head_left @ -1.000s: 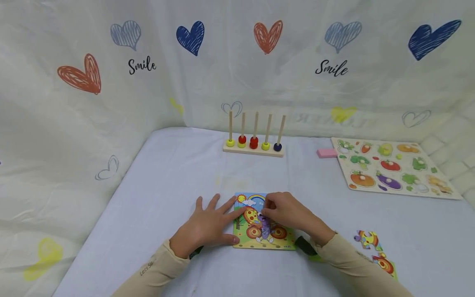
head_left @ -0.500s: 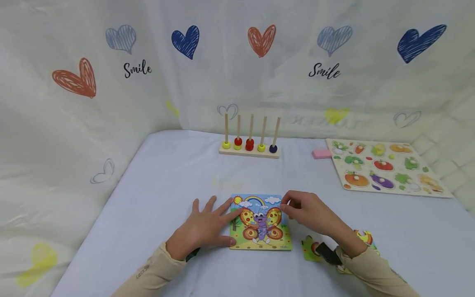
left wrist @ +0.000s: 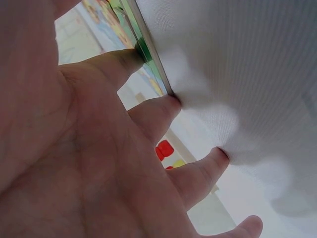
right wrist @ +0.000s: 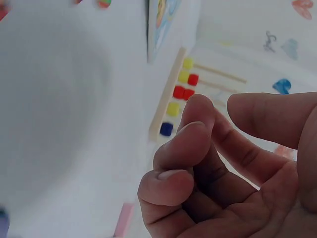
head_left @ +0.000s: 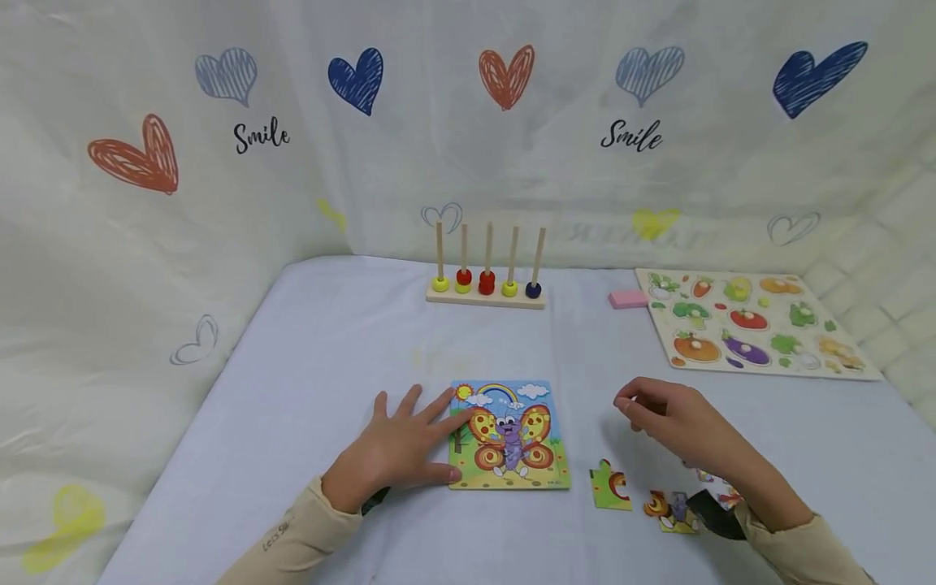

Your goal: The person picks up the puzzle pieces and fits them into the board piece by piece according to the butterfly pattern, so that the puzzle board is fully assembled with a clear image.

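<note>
In the head view, your left hand (head_left: 391, 451) lies spread on the left edge of the butterfly puzzle (head_left: 509, 439), seemingly to steady it flat on the counter (head_left: 351, 341); your empty right hand (head_left: 683, 418) hovers near the loose pieces (head_left: 605, 490), apparently laid within easy reach. In the left wrist view, your fingers stretch straight, gripping nothing. In the right wrist view, yours curl loosely, thumb apart.
</note>
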Motion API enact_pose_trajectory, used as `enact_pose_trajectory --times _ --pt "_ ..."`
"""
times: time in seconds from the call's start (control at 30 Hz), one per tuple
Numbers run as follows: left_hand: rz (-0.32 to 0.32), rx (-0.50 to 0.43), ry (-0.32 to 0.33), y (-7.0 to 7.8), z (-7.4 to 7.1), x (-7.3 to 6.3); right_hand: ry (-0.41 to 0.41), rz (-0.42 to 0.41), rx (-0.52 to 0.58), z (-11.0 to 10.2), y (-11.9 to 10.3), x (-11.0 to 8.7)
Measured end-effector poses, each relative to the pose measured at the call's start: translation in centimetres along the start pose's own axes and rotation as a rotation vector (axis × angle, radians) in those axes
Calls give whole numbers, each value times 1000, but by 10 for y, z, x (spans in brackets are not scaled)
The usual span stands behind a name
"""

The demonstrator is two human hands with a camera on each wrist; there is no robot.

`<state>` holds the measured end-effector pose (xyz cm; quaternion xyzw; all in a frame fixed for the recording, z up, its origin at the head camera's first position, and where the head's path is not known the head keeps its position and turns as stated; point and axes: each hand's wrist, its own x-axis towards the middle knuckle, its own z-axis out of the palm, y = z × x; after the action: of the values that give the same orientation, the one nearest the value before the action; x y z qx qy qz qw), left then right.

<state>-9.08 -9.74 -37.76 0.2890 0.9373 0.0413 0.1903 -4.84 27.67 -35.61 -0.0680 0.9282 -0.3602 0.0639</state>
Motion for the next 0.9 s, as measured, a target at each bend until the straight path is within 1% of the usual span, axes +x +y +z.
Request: enact_pose_trajectory --times 0.1,0.23,0.33,0.7,0.8,0.9 --pt "3 0 -2 -1 1 0 19 2 -13 -9 13 -8" --pt "5 -7 0 -1 1 0 20 30 -17 -20 26 -16" --pt "8 -11 2 -1 1 0 10 67 -30 -24 32 -21" --pt "3 7 0 1 0 0 -26 124 -58 -28 54 -31" --pt "-1 7 -8 1 0 0 -43 119 -91 -28 60 -35" --pt "-7 9 -13 1 0 1 -62 96 -138 -28 68 -38"
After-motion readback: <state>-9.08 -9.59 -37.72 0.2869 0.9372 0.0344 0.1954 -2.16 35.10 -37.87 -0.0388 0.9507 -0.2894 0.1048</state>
